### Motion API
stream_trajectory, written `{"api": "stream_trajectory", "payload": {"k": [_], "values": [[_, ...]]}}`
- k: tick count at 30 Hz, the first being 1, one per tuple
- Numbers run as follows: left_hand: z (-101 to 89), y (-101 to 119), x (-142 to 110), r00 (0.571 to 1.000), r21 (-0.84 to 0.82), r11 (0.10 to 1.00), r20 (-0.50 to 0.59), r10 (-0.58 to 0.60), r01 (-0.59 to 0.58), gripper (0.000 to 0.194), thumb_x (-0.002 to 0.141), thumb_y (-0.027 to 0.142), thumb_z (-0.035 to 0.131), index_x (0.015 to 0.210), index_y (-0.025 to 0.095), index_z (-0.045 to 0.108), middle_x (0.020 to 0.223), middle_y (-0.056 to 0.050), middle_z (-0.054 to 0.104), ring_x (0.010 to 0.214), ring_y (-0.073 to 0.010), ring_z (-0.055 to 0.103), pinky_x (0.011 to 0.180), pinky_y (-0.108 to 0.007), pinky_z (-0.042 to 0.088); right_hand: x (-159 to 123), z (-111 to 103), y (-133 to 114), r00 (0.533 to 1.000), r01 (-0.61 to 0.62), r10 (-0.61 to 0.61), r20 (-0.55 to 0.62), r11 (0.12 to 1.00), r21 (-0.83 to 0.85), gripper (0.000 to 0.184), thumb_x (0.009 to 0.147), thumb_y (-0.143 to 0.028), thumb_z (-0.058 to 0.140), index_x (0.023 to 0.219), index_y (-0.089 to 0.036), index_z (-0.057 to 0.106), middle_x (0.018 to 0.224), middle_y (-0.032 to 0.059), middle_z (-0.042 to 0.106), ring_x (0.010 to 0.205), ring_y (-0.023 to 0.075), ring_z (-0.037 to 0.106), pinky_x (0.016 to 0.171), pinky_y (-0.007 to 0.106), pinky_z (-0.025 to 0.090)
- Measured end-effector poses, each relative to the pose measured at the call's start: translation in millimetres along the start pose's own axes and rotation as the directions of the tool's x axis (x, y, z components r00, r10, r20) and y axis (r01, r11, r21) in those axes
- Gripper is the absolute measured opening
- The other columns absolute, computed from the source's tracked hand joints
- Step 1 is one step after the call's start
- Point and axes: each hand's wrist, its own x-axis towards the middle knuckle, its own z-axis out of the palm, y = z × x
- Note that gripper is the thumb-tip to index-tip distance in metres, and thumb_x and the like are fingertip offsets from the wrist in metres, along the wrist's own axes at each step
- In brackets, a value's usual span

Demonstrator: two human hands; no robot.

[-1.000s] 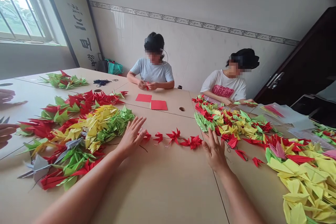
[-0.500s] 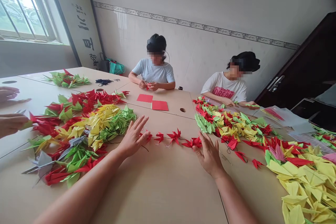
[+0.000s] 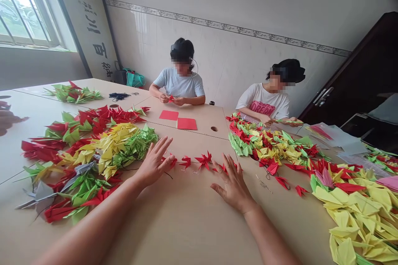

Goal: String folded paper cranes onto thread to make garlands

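Several red paper cranes lie in a row across the middle of the table, on a dark thread. At the left end of that row is my left hand, its fingers stretched out and nothing in it; it partly covers a red crane there. My right hand is spread over the right end of the row, hiding part of the red cranes beneath; whether it touches them I cannot tell. Close to my left hand lies a heap of yellow cranes and green cranes.
Red and green cranes pile up at the left, yellow cranes at the right. Red paper squares lie before a person folding red paper. Another person sits further right. A metal needle-like tool lies right of my hand.
My right hand has moved left over the row's right end, uncovering the thin tool. My left hand stays at the left end. The co-worker's hand at the far left has pulled back from the pile.
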Motion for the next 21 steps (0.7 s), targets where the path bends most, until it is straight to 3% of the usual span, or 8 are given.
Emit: {"api": "stream_trajectory", "payload": {"k": [3,6,9,11,13,16,19,21], "values": [[1.3,-0.3,0.5,1.000,0.003,1.000,0.001,-0.003,0.003,0.056,0.090,0.047,0.030,0.141,0.030,0.017,0.149,-0.004,0.022,0.137,-0.0222,0.018,0.110,-0.051,0.012,-1.2,3.6,11.1,0.995,-0.090,0.093,-0.045,0.994,0.064,0.067,0.086,-0.054,0.041,0.143,-0.030,0.015,0.152,0.0107,0.000,0.137,0.0333,0.006,0.102,0.059,0.023],[2.8,-1.4,0.6,1.000,0.019,1.000,-0.002,0.000,0.000,0.056,0.090,0.047,0.030,0.142,0.030,0.017,0.149,-0.004,0.023,0.137,-0.0221,0.018,0.110,-0.051,0.013,-2.6,5.9,19.7,0.981,-0.172,0.185,-0.051,0.967,0.189,0.068,0.088,-0.050,0.039,0.144,-0.027,0.008,0.152,0.0105,-0.006,0.138,0.0297,0.006,0.103,0.051,0.030],[3.2,-2.1,0.5,1.000,0.026,1.000,-0.003,-0.001,0.001,0.056,0.090,0.047,0.030,0.142,0.030,0.017,0.149,-0.004,0.023,0.137,-0.0221,0.018,0.110,-0.051,0.014,-3.4,5.6,21.7,0.972,-0.210,0.231,-0.045,0.937,0.279,0.069,0.088,-0.048,0.039,0.144,-0.027,0.004,0.152,0.0100,-0.008,0.138,0.0266,0.007,0.102,0.044,0.035],[2.5,-1.7,0.6,1.000,0.025,1.000,0.000,-0.001,0.001,0.056,0.090,0.047,0.030,0.142,0.030,0.017,0.149,-0.004,0.023,0.137,-0.0222,0.018,0.110,-0.051,0.014,-3.8,4.8,21.3,0.968,-0.216,0.243,-0.067,0.936,0.279,0.069,0.088,-0.048,0.039,0.144,-0.027,0.004,0.152,0.0111,-0.005,0.138,0.0274,0.008,0.101,0.047,0.034],[1.4,-0.7,0.7,1.000,0.023,1.000,0.003,-0.003,0.003,0.056,0.090,0.047,0.029,0.142,0.029,0.017,0.149,-0.004,0.022,0.137,-0.0224,0.017,0.110,-0.051,0.013,-4.1,4.2,21.1,0.962,-0.228,0.257,-0.095,0.943,0.244,0.070,0.089,-0.048,0.038,0.144,-0.027,0.001,0.152,0.0134,0.003,0.137,0.0294,0.014,0.101,0.056,0.029],[0.2,0.9,0.9,1.000,0.017,1.000,0.007,-0.011,0.010,0.056,0.090,0.048,0.029,0.142,0.029,0.017,0.149,-0.004,0.022,0.138,-0.0224,0.017,0.110,-0.051,0.012,-4.6,3.5,22.1,0.952,-0.247,0.279,-0.122,0.941,0.230,0.073,0.089,-0.050,0.034,0.143,-0.026,-0.008,0.148,0.0173,0.021,0.129,0.0308,0.035,0.100,0.065,0.017],[-0.1,1.4,0.8,1.000,0.006,1.000,0.008,-0.014,0.014,0.057,0.090,0.048,0.029,0.142,0.029,0.017,0.149,-0.004,0.022,0.137,-0.0225,0.017,0.110,-0.051,0.011,-4.9,3.0,23.1,0.951,-0.226,0.277,-0.136,0.925,0.304,0.073,0.090,-0.052,0.030,0.143,-0.023,-0.012,0.145,0.0195,0.028,0.110,0.0273,0.056,0.103,0.063,0.011],[-0.1,1.3,0.6,1.000,0.003,1.000,0.006,-0.011,0.011,0.057,0.089,0.048,0.029,0.142,0.029,0.017,0.149,-0.004,0.022,0.137,-0.0229,0.017,0.110,-0.052,0.011,-5.2,3.9,23.8,0.953,-0.216,0.273,-0.133,0.917,0.335,0.072,0.090,-0.052,0.029,0.143,-0.024,-0.011,0.144,0.0200,0.028,0.101,0.0249,0.062,0.104,0.062,0.010]]}}
